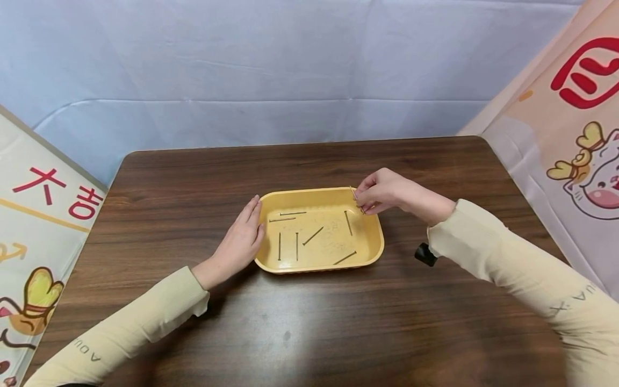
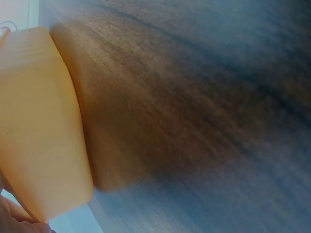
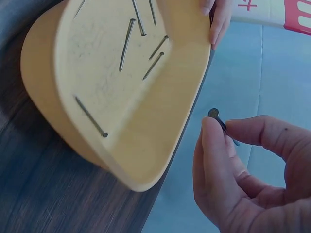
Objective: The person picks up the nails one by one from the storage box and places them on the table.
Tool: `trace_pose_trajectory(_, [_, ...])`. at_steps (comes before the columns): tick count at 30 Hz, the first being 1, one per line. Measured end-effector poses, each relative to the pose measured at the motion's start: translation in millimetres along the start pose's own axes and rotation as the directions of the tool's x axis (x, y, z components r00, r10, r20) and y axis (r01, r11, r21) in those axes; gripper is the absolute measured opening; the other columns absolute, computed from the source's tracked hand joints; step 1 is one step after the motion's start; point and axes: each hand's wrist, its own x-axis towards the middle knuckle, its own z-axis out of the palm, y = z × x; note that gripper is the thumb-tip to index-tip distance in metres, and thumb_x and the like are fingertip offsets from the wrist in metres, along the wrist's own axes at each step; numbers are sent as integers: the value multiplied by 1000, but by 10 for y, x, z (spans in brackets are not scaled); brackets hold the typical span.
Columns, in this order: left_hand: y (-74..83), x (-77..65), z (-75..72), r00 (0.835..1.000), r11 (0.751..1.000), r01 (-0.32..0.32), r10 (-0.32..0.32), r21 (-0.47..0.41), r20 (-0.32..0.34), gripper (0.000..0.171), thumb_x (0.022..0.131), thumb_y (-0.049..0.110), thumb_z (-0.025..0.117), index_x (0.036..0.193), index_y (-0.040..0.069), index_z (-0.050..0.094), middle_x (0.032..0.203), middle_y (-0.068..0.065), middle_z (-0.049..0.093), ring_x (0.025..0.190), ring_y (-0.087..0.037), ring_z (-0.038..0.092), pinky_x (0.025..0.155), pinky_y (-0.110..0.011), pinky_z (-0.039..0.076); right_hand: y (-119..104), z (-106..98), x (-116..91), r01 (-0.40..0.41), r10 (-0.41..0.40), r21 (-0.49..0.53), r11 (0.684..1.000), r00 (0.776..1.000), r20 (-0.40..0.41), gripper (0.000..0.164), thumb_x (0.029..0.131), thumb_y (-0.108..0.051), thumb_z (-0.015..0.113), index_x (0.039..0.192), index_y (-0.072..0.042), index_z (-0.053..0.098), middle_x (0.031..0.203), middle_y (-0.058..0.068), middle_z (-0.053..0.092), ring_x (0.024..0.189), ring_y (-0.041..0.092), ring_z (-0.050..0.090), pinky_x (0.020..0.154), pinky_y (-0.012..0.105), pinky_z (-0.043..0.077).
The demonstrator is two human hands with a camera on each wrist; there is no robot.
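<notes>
A shallow yellow plastic tray [image 1: 319,269] sits on the table with several metal nails lying scattered on its floor. My left hand [image 1: 240,236] rests against the tray's left side, its fingers straight along the far left corner and its thumb at the rim. Over the tray's far right corner, my right hand [image 1: 382,191] pinches one nail [image 3: 213,112] between thumb and fingers, with the flat head showing above the fingertips. Inside the tray, the nearest loose nail [image 1: 348,223] lies just below that hand. The left wrist view mostly shows the tray's outer wall [image 2: 43,126].
The tray stands on a dark wood-grain table [image 1: 309,322]. A pale cloth backdrop [image 1: 290,70] hangs behind it, and printed panels with red characters stand at the left [image 1: 53,215] and right [image 1: 580,134]. A small black piece [image 1: 425,255] shows under the right sleeve.
</notes>
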Motion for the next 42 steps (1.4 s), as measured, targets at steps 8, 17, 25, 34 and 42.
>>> trace_pose_trajectory(8, [-11,-12,2,1000,1000,-9,8,11,16,48,91,2,40,133,-16,30,142,-26,27,132,-32,27,108,-41,25,70,-112,-20,-24,24,-5,1000,999,-33,35,82,-5,60,111,13,52,73,6,61,66,9,61,70,27,55])
trace_pose_trajectory(17, [-19,-12,1,999,1000,-8,8,2,31,48,91,1,39,134,-16,29,143,-25,25,133,-31,25,109,-40,23,148,-212,-37,-34,35,16,999,998,-52,34,82,-4,59,111,12,51,75,6,60,66,9,59,69,25,55])
trace_pose_trajectory(25, [-27,-12,4,1000,1000,-11,11,-4,28,47,91,1,39,134,-16,29,143,-26,26,133,-31,25,109,-41,24,204,-295,-40,-45,48,49,998,996,-72,33,82,-4,60,109,13,51,74,5,62,63,8,59,66,26,55])
trace_pose_trajectory(34, [-42,-2,22,1000,1000,-25,25,-8,7,47,91,0,38,134,-17,29,142,-26,27,132,-32,27,109,-40,23,279,-352,-21,-43,48,73,996,996,-73,32,82,-2,59,109,13,50,69,3,60,61,7,59,65,25,55])
trace_pose_trajectory(42, [-60,3,36,1000,1000,-27,27,-8,5,47,91,0,39,134,-16,29,143,-26,26,132,-32,27,109,-40,24,391,-423,20,-40,44,52,998,995,-92,33,82,-2,59,109,13,49,68,0,61,60,6,59,65,25,55])
